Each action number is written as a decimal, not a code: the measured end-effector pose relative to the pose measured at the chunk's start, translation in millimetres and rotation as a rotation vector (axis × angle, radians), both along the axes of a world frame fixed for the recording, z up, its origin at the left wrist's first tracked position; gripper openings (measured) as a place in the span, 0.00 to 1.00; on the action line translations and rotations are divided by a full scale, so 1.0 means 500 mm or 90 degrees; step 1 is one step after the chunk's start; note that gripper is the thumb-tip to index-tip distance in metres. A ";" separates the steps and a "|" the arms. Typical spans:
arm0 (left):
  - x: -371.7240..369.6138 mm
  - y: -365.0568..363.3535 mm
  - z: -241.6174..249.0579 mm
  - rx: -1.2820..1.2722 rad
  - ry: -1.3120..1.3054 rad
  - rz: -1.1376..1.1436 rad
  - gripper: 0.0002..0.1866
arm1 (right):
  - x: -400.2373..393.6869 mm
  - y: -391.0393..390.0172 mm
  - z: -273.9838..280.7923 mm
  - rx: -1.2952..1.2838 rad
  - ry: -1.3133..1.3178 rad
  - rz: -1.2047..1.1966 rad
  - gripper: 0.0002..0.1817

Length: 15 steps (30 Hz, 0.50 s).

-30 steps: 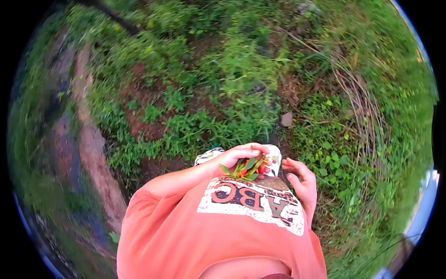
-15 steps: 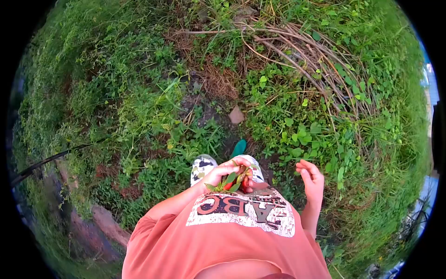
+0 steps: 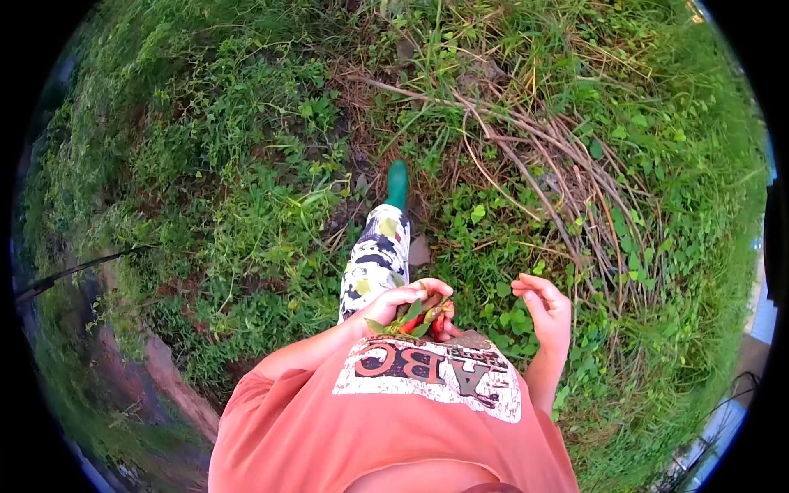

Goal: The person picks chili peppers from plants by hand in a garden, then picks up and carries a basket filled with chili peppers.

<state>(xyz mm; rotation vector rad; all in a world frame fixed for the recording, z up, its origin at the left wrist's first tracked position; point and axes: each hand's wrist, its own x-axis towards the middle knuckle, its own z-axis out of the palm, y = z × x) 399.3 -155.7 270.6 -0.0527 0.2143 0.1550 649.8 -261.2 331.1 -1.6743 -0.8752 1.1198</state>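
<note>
Close to my shirt front, my left hand (image 3: pixel 393 306) is closed around several red chili peppers (image 3: pixel 436 317) with green leaves attached. The leaves (image 3: pixel 398 323) poke out between thumb and fingers, and part of the bunch is hidden by the hand. On the other side, my right hand (image 3: pixel 546 307) is raised beside my body with nothing visible in it. Its fingers are slightly bent, with the thumb apart from them.
A pile of dry sticks (image 3: pixel 567 156) lies ahead to the right among grass and vines. My leg in a green boot (image 3: pixel 396 186) is on a narrow dirt strip near a flat stone (image 3: pixel 420 250). A dark cable (image 3: pixel 74 271) crosses at left.
One leg has swung forward, so the green boot is now farther ahead. The ground and stick pile have shifted in view. Both hands keep nearly the same pose.
</note>
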 end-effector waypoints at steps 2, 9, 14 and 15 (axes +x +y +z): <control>0.043 0.088 -0.018 0.003 -0.041 0.000 0.21 | 0.039 0.112 0.012 0.039 -0.022 0.020 0.14; 0.147 0.472 -0.076 -0.028 -0.069 0.063 0.18 | 0.182 0.575 -0.024 0.042 -0.018 -0.062 0.13; 0.154 0.698 -0.024 -0.038 -0.022 0.089 0.18 | 0.251 0.808 -0.028 0.085 0.085 -0.177 0.12; 0.153 0.736 -0.014 -0.033 -0.008 0.104 0.18 | 0.257 0.859 -0.023 0.084 0.077 -0.181 0.12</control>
